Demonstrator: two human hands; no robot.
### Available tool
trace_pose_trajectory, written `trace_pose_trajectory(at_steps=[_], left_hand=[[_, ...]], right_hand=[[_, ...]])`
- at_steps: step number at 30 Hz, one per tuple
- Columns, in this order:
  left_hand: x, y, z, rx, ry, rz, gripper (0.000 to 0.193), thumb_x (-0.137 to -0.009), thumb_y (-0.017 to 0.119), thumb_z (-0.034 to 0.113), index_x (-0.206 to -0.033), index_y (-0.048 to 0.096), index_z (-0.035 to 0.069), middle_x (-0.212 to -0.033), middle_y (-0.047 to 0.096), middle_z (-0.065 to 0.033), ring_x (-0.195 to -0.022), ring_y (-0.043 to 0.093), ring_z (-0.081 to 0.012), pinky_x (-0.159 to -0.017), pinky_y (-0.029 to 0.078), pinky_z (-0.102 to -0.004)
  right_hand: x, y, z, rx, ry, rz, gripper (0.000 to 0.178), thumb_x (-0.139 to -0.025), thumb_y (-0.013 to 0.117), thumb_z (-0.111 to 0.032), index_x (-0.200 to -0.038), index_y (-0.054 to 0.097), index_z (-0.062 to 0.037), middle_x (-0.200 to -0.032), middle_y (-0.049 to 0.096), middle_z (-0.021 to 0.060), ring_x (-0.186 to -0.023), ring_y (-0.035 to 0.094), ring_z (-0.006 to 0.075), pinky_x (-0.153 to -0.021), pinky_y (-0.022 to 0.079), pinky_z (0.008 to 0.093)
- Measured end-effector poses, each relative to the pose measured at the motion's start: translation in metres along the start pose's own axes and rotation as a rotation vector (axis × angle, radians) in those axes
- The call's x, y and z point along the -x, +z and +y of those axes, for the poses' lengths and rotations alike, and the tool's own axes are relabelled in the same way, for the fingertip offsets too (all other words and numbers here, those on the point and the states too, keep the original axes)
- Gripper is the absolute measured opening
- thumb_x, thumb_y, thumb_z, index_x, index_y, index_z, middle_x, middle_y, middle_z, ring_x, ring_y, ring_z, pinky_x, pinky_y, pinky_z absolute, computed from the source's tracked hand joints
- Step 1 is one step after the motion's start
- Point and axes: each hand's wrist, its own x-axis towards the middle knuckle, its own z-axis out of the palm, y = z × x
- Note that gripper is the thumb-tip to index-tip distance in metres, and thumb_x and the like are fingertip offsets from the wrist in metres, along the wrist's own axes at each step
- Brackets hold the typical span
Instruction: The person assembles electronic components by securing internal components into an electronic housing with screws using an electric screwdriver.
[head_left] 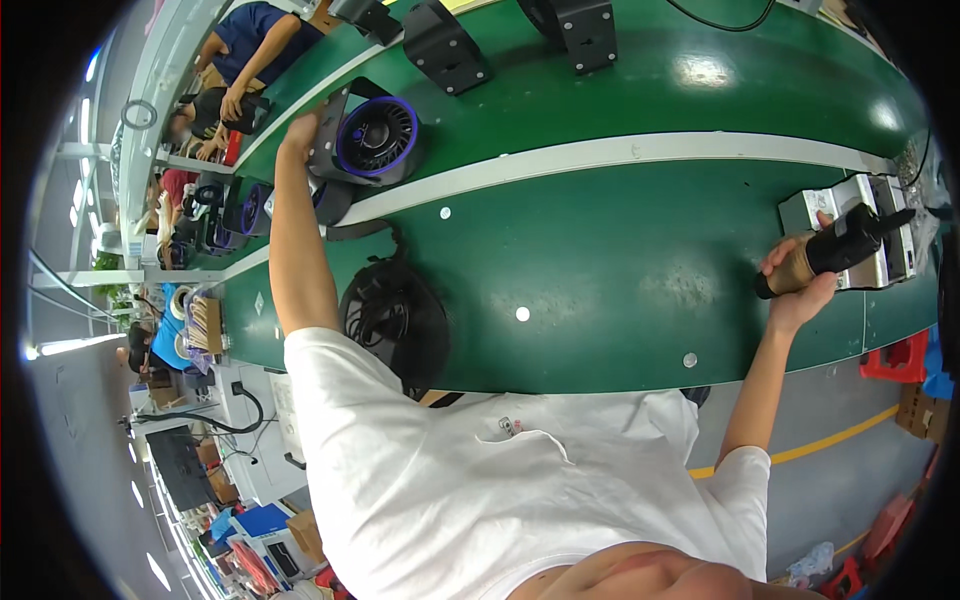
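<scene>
At the upper left, my left hand (pixel 303 133) is closed around the edge of a fan unit (pixel 378 138) with a black bracket and a purple ring; some of its fingers are hidden behind the bracket. Far to the right, my right hand (pixel 800 278) wraps round a black and tan power screwdriver (pixel 838 246), whose narrow black end points right. Beneath that screwdriver is a silver and black metal box (pixel 850 190), partly covered by the tool and hand. A black bag (pixel 395 320) with coiled cord lies near my left elbow.
A white raised rail (pixel 600 155) runs across the green bench (pixel 570 260). Beyond it stand more black bracketed units (pixel 445 50), (pixel 585 35). Further purple-ringed fans (pixel 255 210) line the bench at left, where other people (pixel 255 45) work. A red stool (pixel 895 357) stands at the lower right.
</scene>
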Motion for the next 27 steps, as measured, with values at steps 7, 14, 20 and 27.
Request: trace_pose_trajectory(at_steps=[7,14,20,27], left_hand=[[-0.014,0.131,0.111,-0.812,1.384,0.13,0.064,-0.089,0.066,0.0,-0.15,0.05,0.014,-0.147,0.052,-0.0168,-0.134,0.054,-0.0337,-0.112,0.044,-0.0412],[-0.085,0.105,0.086,-0.451,1.085,-0.439,0.077,-0.079,0.064,-0.014,-0.15,0.051,0.014,-0.149,0.054,-0.0099,-0.141,0.046,-0.0224,-0.116,0.041,-0.0408],[-0.095,0.115,0.078,-0.48,1.05,-0.329,0.072,-0.09,0.069,-0.003,-0.155,0.042,0.012,-0.154,0.047,-0.0093,-0.144,0.042,-0.0217,-0.119,0.038,-0.0376],[-0.084,0.136,0.084,-0.268,0.929,-0.417,0.064,-0.094,0.069,0.003,-0.153,0.044,0.01,-0.152,0.048,-0.0136,-0.138,0.048,-0.0219,-0.111,0.044,-0.0344]], right_hand=[[0.015,-0.001,-0.01,0.33,-0.045,0.12,0.069,-0.095,0.071,-0.011,-0.151,0.035,0.0042,-0.08,0.059,0.0073,-0.063,0.056,0.0138,-0.058,0.049,0.0284],[0.028,0.007,0.006,0.278,0.017,0.227,0.074,-0.089,0.073,0.003,-0.152,0.033,0.0014,-0.09,0.061,0.0079,-0.062,0.058,0.0156,-0.057,0.052,0.0304],[0.025,0.007,-0.01,0.212,-0.086,0.231,0.079,-0.088,0.069,0.005,-0.154,0.026,0.0022,-0.088,0.06,0.0106,-0.061,0.059,0.0169,-0.055,0.052,0.0316],[0.03,0.006,-0.009,0.188,-0.138,0.286,0.075,-0.086,0.067,0.011,-0.151,0.031,0.0044,-0.081,0.063,0.0079,-0.059,0.06,0.0151,-0.052,0.052,0.0285]])
